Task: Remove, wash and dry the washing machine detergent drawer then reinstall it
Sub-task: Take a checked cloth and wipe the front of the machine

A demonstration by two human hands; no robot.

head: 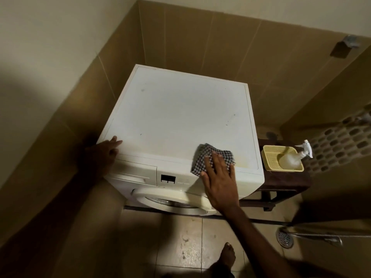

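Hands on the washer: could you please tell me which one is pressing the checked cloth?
The right hand presses the checked cloth flat near the washer's front right corner. The left hand rests bare on the front left corner, with no cloth under it.

View: one head camera, wide-angle, no second view to overlap.
Position: above and in front of the washing machine, near it.
Facing: forward and steeply down onto its top.
Reach: walls behind the machine, floor before it.
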